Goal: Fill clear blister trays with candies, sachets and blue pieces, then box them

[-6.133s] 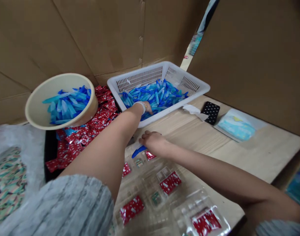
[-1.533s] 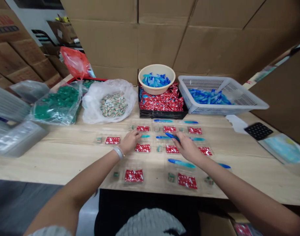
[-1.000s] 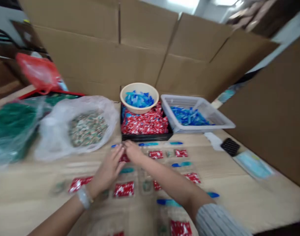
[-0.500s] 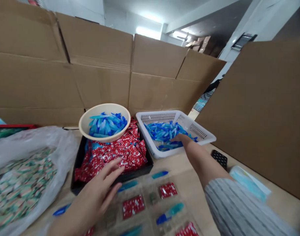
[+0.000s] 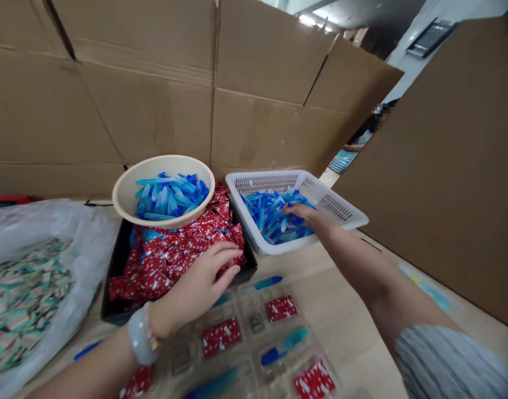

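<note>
My right hand (image 5: 300, 213) reaches into a white slotted basket (image 5: 260, 244), its fingers stretched out and partly sunk among slim, pointed blue pieces (image 5: 262, 213). Whether a piece is between the fingertips is hard to make out. My left hand (image 5: 206, 280), open with fingers slightly bent, hovers by the front edge of a black tray (image 5: 116, 316) full of red patterned packets (image 5: 166, 266). Below it lies a clear compartment tray (image 5: 254, 346); some compartments hold a red packet (image 5: 282, 308) or a two-tone blue piece (image 5: 284, 346).
A cream bowl (image 5: 123, 197) of similar blue pieces rests on the black tray's back. At left, a clear plastic bag (image 5: 91, 238) holds many small striped green and pink pieces (image 5: 25, 299). Cardboard walls (image 5: 154, 111) enclose the back and right. A loose blue piece (image 5: 87, 349) lies front left.
My left hand has moved right and slightly up, over the black tray's front edge. My right hand stays in the basket, shifted a little among the blue pieces. The view has tilted down.
</note>
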Action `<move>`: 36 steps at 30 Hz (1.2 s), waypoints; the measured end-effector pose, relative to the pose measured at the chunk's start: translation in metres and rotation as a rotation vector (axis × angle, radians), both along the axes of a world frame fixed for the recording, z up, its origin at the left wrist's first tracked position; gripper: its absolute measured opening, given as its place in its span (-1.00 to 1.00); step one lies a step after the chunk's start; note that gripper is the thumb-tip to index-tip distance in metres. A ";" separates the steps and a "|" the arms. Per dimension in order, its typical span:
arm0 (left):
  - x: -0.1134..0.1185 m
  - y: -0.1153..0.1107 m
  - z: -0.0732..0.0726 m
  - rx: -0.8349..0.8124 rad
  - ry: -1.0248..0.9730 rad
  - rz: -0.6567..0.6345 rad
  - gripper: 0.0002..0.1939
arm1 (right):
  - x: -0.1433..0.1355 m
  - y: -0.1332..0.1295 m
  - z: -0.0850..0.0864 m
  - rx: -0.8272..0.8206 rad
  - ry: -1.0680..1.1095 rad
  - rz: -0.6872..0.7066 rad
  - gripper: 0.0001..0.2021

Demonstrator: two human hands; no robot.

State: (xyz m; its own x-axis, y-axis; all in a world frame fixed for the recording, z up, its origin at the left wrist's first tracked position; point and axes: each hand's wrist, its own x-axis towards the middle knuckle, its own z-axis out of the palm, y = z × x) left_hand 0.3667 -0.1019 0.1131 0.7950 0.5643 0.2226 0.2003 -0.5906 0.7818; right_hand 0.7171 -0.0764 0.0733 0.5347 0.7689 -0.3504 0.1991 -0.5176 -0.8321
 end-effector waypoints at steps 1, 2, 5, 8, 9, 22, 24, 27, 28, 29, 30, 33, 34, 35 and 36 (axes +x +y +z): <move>0.011 0.001 0.003 -0.115 -0.037 -0.002 -0.73 | -0.001 -0.004 0.008 0.081 0.039 0.001 -0.91; 0.023 0.001 0.005 -0.257 -0.081 0.003 -0.73 | -0.003 -0.009 0.016 0.158 0.085 0.015 -0.92; 0.071 0.003 0.012 -0.796 -0.271 0.042 -0.67 | -0.025 -0.029 0.044 0.407 0.166 0.136 -0.90; 0.111 -0.001 0.018 -1.253 -0.431 -0.095 -0.73 | -0.072 -0.054 0.065 0.605 0.095 0.293 -0.88; 0.117 -0.005 0.019 -1.336 -0.463 -0.158 -0.77 | -0.090 -0.063 0.068 0.663 0.063 0.315 -0.89; -0.045 -0.085 -0.005 -1.290 -0.401 -0.151 -0.56 | -0.257 -0.159 0.051 0.815 -0.011 0.470 -0.89; -0.084 -0.092 -0.004 -1.302 -0.370 -0.177 -0.52 | -0.280 -0.167 0.053 0.800 -0.052 0.512 -0.88; -0.146 -0.106 -0.004 -1.261 -0.311 -0.080 -0.53 | -0.315 -0.177 0.053 0.769 -0.100 0.579 -0.87; -0.169 -0.112 -0.004 -1.214 -0.270 -0.012 -0.55 | -0.325 -0.180 0.052 0.762 -0.108 0.590 -0.88; -0.194 -0.119 -0.004 -1.142 -0.218 0.069 -0.59 | -0.335 -0.184 0.050 0.756 -0.108 0.590 -0.89; -0.219 -0.129 -0.003 -1.052 -0.152 0.154 -0.64 | -0.343 -0.187 0.048 0.744 -0.100 0.578 -0.90; -0.290 -0.169 -0.003 -0.767 0.118 0.347 -0.74 | -0.362 -0.201 0.041 0.624 0.014 0.566 -0.92; -0.308 -0.185 -0.005 -0.696 0.213 0.368 -0.76 | -0.367 -0.206 0.039 0.572 0.087 0.583 -0.92; -0.321 -0.201 -0.008 -0.633 0.292 0.360 -0.79 | -0.373 -0.211 0.036 0.526 0.170 0.606 -0.92; -0.329 -0.215 -0.012 -0.557 0.349 0.345 -0.82 | -0.378 -0.215 0.034 0.491 0.256 0.631 -0.91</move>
State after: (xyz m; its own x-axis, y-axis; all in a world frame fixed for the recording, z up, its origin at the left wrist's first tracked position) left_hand 0.0378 -0.3169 0.1008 0.5245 0.7500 -0.4030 0.5942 0.0166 0.8041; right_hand 0.3396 -0.2915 0.1075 -0.0979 0.9939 0.0499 0.1042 0.0601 -0.9927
